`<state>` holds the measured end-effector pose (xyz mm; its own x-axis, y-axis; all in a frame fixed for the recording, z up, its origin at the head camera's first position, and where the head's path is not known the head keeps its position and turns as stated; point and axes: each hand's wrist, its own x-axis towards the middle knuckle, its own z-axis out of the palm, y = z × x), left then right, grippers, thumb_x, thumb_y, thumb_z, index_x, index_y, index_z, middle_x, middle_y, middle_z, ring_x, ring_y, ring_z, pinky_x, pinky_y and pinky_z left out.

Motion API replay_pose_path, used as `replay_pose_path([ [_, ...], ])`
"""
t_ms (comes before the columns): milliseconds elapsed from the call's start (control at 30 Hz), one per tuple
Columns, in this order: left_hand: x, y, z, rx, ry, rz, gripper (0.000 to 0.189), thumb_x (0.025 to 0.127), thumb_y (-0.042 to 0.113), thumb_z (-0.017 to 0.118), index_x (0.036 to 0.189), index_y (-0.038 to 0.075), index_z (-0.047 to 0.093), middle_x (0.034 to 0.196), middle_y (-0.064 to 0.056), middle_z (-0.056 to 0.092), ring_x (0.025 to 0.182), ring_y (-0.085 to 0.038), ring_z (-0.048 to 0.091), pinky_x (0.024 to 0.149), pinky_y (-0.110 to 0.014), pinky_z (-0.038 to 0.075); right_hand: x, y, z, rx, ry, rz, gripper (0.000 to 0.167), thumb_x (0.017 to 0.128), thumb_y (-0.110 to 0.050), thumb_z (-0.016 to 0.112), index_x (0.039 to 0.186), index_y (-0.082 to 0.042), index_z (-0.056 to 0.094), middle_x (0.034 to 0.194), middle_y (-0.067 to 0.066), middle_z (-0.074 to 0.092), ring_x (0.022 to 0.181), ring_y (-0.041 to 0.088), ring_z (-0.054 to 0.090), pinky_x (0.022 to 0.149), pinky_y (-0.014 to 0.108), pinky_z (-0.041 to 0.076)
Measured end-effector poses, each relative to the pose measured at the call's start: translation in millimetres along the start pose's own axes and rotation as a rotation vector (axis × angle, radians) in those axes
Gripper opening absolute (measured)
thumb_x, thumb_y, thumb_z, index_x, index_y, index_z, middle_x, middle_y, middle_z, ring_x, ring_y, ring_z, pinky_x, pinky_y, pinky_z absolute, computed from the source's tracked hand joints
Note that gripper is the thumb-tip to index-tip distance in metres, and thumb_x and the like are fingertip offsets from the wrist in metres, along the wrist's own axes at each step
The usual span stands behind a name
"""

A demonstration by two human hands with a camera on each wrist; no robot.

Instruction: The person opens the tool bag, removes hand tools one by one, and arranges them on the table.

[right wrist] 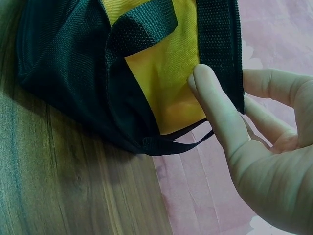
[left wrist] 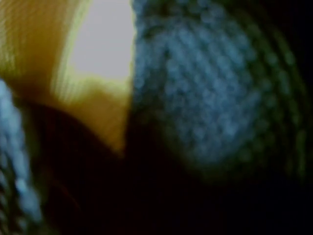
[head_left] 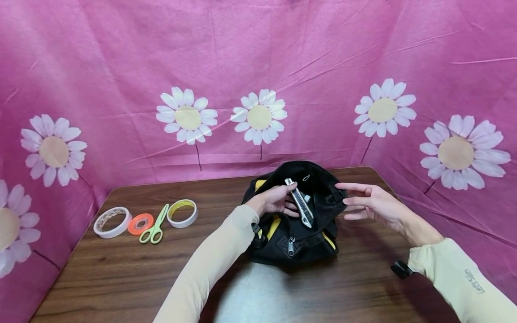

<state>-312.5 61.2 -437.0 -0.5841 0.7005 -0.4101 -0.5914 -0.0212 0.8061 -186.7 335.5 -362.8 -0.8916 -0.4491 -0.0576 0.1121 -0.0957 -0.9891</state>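
A black tool bag (head_left: 278, 251) with yellow panels stands on the table, its top spread wide. Over the opening my left hand (head_left: 276, 200) holds a silver and black utility knife (head_left: 300, 204), thumb near its upper end. The knife slants across the mouth of the bag. My right hand (head_left: 377, 207) pinches the zippered rim (right wrist: 220, 54) on the right side. In the right wrist view the thumb (right wrist: 210, 93) lies against the outside, the other fingers beyond the edge. Blurred yellow and dark fabric (left wrist: 200, 88) fills the left wrist view.
On the left of the wooden table (head_left: 133, 278) lie a white tape roll (head_left: 99, 229), an orange tape roll (head_left: 132, 226), green-handled scissors (head_left: 160, 218) and another tape roll (head_left: 183, 223) with a yellow core. A pink flowered cloth (head_left: 121, 67) hangs behind and beside the table.
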Motion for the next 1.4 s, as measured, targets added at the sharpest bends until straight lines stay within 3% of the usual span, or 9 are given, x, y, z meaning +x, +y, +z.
replay_pose_path([
  [100,0.2,-0.3,-0.2,0.044,0.014,-0.011,0.032,0.110,0.035,0.042,0.110,0.005,0.052,0.118,-0.020,0.057,0.128,-0.046,0.051,0.105,-0.064,0.042,-0.1,-0.4,0.9,0.004,0.006,0.003,0.042,0.103,0.005,0.050,0.143,-0.008,0.057,0.133,0.000,0.062,0.104,0.016,0.068,0.088,0.052,0.057],
  [200,0.5,-0.7,-1.1,0.095,0.017,-0.046,0.021,0.109,0.024,0.048,0.109,0.004,0.054,0.107,-0.015,0.059,0.114,-0.035,0.060,0.105,-0.059,0.045,0.0,-1.0,2.3,-0.002,0.013,0.006,0.042,0.103,0.005,0.051,0.143,-0.008,0.057,0.133,-0.001,0.062,0.103,0.016,0.067,0.088,0.051,0.057],
  [333,-0.7,0.3,-2.2,0.128,0.013,-0.078,0.013,0.105,0.010,0.054,0.113,0.000,0.057,0.100,-0.011,0.062,0.095,-0.024,0.061,0.103,-0.052,0.050,0.8,-1.3,3.6,-0.017,0.014,0.012,0.043,0.103,0.004,0.051,0.145,-0.006,0.055,0.133,0.002,0.063,0.106,0.019,0.068,0.088,0.053,0.057],
  [433,-3.0,3.3,-2.2,0.142,0.006,-0.085,0.014,0.104,0.008,0.056,0.115,0.000,0.058,0.099,-0.011,0.064,0.090,-0.023,0.062,0.099,-0.050,0.053,1.7,-1.1,3.8,-0.020,0.013,0.015,0.043,0.103,0.004,0.051,0.145,-0.005,0.053,0.133,0.004,0.064,0.107,0.021,0.069,0.089,0.054,0.056],
  [567,-10.2,12.7,1.6,0.156,0.000,-0.099,0.006,0.104,0.010,0.058,0.107,0.005,0.059,0.100,-0.010,0.064,0.090,-0.023,0.063,0.088,-0.045,0.058,3.2,-1.3,3.9,-0.012,0.005,0.013,0.043,0.103,0.005,0.051,0.145,-0.005,0.054,0.133,0.003,0.064,0.105,0.019,0.069,0.088,0.054,0.056],
  [700,-22.4,27.6,7.8,0.146,0.005,-0.092,0.003,0.103,0.012,0.060,0.102,0.010,0.059,0.103,-0.008,0.062,0.092,-0.024,0.062,0.082,-0.041,0.057,4.5,-2.6,4.3,-0.016,0.005,0.019,0.043,0.103,0.004,0.052,0.145,-0.005,0.054,0.134,0.001,0.063,0.102,0.018,0.069,0.088,0.053,0.056],
  [1033,-59.9,65.8,18.5,0.168,0.007,0.011,0.007,0.103,0.012,0.060,0.108,0.012,0.056,0.104,-0.009,0.060,0.093,-0.025,0.062,0.076,-0.040,0.058,5.0,-3.4,5.0,-0.001,0.017,0.017,0.043,0.103,0.004,0.052,0.144,-0.007,0.055,0.134,0.001,0.063,0.104,0.019,0.069,0.088,0.054,0.056],
  [1233,-89.1,91.0,22.4,0.184,0.014,0.064,0.007,0.103,0.014,0.060,0.109,0.011,0.057,0.103,-0.007,0.062,0.095,-0.026,0.062,0.080,-0.042,0.057,1.6,-8.8,4.1,0.012,0.028,0.003,0.041,0.104,0.006,0.050,0.142,-0.008,0.059,0.132,0.002,0.063,0.105,0.019,0.069,0.087,0.052,0.057],
  [1400,-116.1,105.4,12.2,0.195,0.026,0.098,0.018,0.105,0.017,0.057,0.121,0.008,0.055,0.110,-0.010,0.062,0.103,-0.027,0.062,0.090,-0.046,0.054,-0.8,-13.4,2.4,-0.003,-0.005,-0.016,0.043,0.104,0.007,0.048,0.144,-0.006,0.055,0.128,0.010,0.067,0.104,0.024,0.071,0.087,0.052,0.057],
])
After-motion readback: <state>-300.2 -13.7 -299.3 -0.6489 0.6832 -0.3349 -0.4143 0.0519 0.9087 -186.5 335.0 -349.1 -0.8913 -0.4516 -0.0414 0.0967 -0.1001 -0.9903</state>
